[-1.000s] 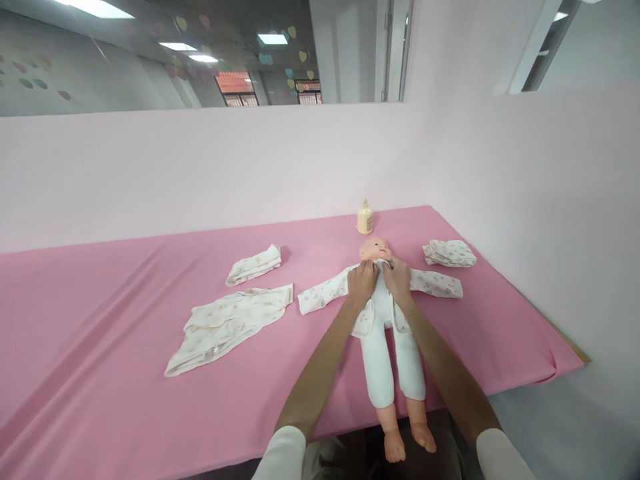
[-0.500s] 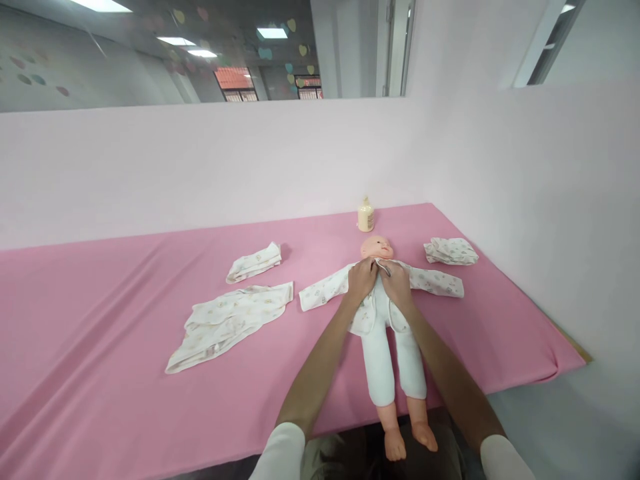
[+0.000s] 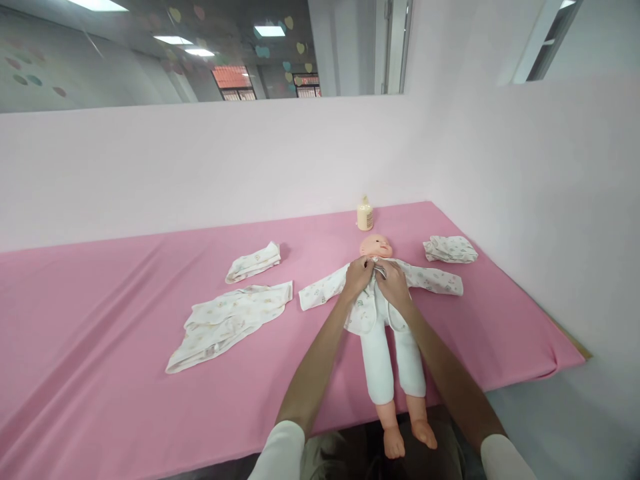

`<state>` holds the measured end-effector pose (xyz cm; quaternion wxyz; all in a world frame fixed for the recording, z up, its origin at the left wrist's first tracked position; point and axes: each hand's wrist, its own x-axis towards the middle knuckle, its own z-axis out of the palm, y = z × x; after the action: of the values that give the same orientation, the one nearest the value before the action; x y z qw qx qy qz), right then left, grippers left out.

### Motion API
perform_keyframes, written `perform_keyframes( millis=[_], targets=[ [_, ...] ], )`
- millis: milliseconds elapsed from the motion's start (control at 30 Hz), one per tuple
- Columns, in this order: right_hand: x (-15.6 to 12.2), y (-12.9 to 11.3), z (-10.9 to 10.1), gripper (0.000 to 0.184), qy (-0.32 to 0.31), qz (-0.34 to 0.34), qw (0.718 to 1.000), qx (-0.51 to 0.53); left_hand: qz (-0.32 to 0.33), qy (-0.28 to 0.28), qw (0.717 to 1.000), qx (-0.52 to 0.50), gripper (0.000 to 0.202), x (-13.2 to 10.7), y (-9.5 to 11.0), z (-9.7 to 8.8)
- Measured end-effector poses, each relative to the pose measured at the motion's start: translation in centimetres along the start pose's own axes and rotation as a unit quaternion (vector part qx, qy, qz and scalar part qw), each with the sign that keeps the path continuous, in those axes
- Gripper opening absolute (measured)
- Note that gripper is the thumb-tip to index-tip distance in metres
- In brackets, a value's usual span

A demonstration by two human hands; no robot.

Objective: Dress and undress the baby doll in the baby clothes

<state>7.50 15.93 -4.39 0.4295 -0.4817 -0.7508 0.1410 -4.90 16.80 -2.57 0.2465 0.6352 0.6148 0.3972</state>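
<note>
A baby doll [image 3: 379,363] lies on its back on the pink-covered table, its feet hanging over the front edge. It wears a white patterned baby jacket [image 3: 363,315], with both sleeves stretched out sideways and the front parted over the belly. Just below the doll's chin, my left hand [image 3: 358,277] pinches the jacket's left-side front edge near the neck. Close beside it, my right hand [image 3: 393,283] grips the other front edge, a fold of cloth showing between the fingers. The fingertips partly hide whatever fastening is there.
Left of the doll, a spread patterned garment [image 3: 230,325] lies below a folded cloth [image 3: 253,263]. Another folded cloth [image 3: 451,249] is at the right. A cream pump bottle [image 3: 365,215] stands behind the doll's head on the pink table cover [image 3: 125,373], near the wall.
Both hands stay at the jacket's neck, shifted very slightly, and the two front edges sit a little closer together at the top. The doll and other things have not moved.
</note>
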Motion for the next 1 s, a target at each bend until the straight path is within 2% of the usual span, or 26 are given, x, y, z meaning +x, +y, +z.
perform_keyframes(
  millis=[133,400,600,667,767,900,1000],
  targets=[
    [-0.2,-0.1,0.2,0.037,0.018,0.017,1.0,-0.016,-0.009,0.002,1.0,-0.017,0.026,0.1,-0.2,0.2],
    [-0.4,0.1,0.1,0.032,0.018,-0.023,0.999,-0.032,-0.024,-0.011,0.998,-0.065,0.026,0.2,-0.3,0.1],
    [-0.8,0.1,-0.1,0.036,0.023,-0.028,0.999,-0.04,-0.021,-0.05,0.997,-0.057,0.024,-0.4,1.1,-0.7],
    [-1.4,0.1,-0.4,0.034,0.042,-0.014,0.997,-0.063,-0.013,-0.058,0.998,-0.005,0.018,-1.4,1.9,-0.9],
    [-2.7,0.0,-0.9,0.025,0.069,0.006,0.991,-0.115,0.011,-0.039,0.986,0.163,0.019,-3.8,3.1,-0.9],
    [-4.2,-0.2,-1.5,0.02,0.062,-0.002,0.984,-0.169,0.058,-0.019,0.927,0.369,0.027,-6.8,4.3,-0.6],
    [-4.7,-0.5,-1.8,0.021,0.063,0.004,0.984,-0.168,0.063,-0.036,0.898,0.433,0.028,-7.5,4.8,-0.4]
  ],
)
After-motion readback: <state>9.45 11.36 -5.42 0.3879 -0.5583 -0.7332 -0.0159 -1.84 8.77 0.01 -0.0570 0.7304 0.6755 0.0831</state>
